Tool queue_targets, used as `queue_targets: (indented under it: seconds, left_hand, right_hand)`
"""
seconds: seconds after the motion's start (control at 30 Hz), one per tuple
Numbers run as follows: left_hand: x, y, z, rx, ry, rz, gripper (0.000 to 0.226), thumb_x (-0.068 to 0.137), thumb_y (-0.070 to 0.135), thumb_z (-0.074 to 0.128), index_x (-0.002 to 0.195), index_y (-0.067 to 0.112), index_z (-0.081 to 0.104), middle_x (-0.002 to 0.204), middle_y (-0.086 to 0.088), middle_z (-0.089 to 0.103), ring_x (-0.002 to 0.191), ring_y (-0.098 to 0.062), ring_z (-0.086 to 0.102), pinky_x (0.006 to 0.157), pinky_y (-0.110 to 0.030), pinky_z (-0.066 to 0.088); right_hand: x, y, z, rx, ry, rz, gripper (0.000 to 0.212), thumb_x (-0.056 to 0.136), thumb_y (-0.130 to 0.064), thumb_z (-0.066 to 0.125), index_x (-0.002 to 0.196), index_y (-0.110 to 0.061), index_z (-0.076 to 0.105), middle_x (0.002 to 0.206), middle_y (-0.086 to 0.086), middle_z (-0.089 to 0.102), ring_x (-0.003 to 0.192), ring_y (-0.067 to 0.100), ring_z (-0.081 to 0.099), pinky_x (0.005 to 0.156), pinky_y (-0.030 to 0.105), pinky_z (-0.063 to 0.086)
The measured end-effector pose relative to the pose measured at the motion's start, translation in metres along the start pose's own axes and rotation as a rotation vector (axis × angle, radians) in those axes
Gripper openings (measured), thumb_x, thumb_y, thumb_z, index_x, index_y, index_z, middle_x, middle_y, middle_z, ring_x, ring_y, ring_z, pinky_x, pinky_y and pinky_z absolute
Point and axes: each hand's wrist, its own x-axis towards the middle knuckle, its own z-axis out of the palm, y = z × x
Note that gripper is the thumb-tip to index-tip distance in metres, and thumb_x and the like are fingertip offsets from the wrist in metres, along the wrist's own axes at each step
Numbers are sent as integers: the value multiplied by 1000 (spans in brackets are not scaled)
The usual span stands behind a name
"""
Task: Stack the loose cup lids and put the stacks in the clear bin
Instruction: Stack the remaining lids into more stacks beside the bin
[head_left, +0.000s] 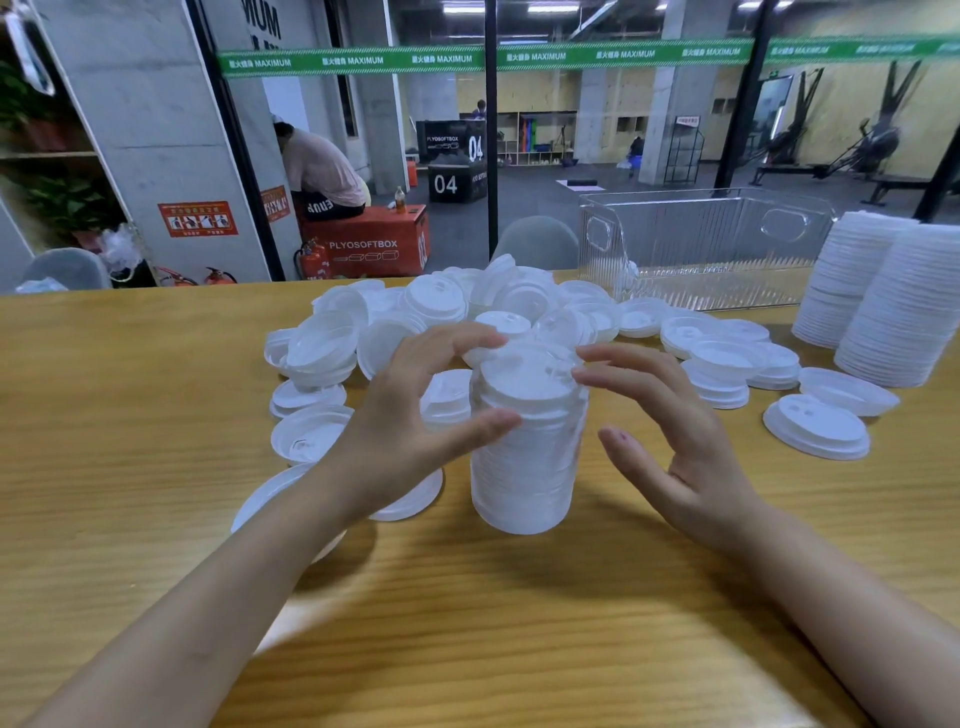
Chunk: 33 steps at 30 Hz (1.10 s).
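spreading under both forearms, a wooden table carries everything. beyond the right hand, at the table's far edge, stands the clear bin, upright; no lids show inside it. just right of the bin, well out past the right hand, two tall finished stacks lean side by side. a heap of loose lids lies beyond both hands and spills left under the left hand and right toward the tall stacks. between the hands stands a shorter lid stack, upright on the table. the left hand curls round its upper part, thumb on the near side and fingers over the far rim. the right hand is spread, its fingertips at the top lid's edge and its thumb clear of the stack. right of that hand lies a single lid, top up.
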Motion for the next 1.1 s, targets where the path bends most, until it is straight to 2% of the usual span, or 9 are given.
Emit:
queue_targets:
  seconds: [0.1,0.2,0.33,0.4,0.47,0.57,0.73,1.03,1.1]
  left_hand:
    - [4,-14,-18,67,101,-52,49,79,61,59,123,38,55,125,24,56,122,-3,49,95,-4,32]
    - [3,-35,-31,212,117,-125,53,76,66,55,121,38,54,121,28,53,118,-4,48,95,-10,33]
    - [-3,-59,-29,337,-4,-246,64,69,75,50,122,38,53,125,17,55,121,-13,45,104,-40,40]
    - [-3,-66,-28,404,-54,-289,71,67,79,47,125,38,53,128,12,55,122,-15,44,105,-49,38]
    - [-1,-70,-26,465,-89,-347,77,70,82,47,131,35,51,133,9,54,125,-18,42,107,-48,34]
    - [-1,-71,-23,602,-107,-443,64,89,69,41,141,32,43,139,5,52,131,-22,35,107,-43,25]
    - [-3,-71,-25,575,-147,-515,54,92,64,39,139,36,41,116,7,64,133,-21,39,107,-42,20]
    - [0,-56,-25,595,14,-379,49,85,59,60,126,33,54,109,15,49,119,-17,42,96,-33,21]
    - [-1,-53,-26,586,86,-321,53,82,66,60,124,33,56,111,17,49,118,-15,41,92,-29,17]
  right_hand:
    - [0,1,0,28,11,16,39,101,-47,43,132,-24,51,136,1,53,129,22,49,105,43,40]
    - [0,3,1,36,14,29,37,100,-42,45,133,-24,50,135,4,54,128,22,49,101,45,43]
    - [0,4,2,35,9,35,36,100,-39,46,131,-24,50,134,4,55,127,23,50,100,43,43]
    - [0,4,2,41,6,42,37,101,-44,44,131,-24,50,134,4,55,127,23,50,100,42,42]
    - [-1,4,2,40,2,48,38,101,-47,43,131,-24,50,133,4,56,127,22,50,100,42,42]
    - [-1,5,3,42,-8,51,39,101,-48,42,132,-25,50,133,1,55,126,22,51,99,42,43]
    - [-1,4,3,44,-17,56,38,101,-49,42,132,-27,49,134,-1,55,126,22,51,99,38,42]
    - [-1,4,3,41,-14,55,38,101,-49,42,132,-27,49,133,-1,55,126,22,51,98,39,42]
    - [0,4,3,41,-15,55,39,101,-49,42,132,-27,49,133,-2,55,126,21,51,98,37,42]
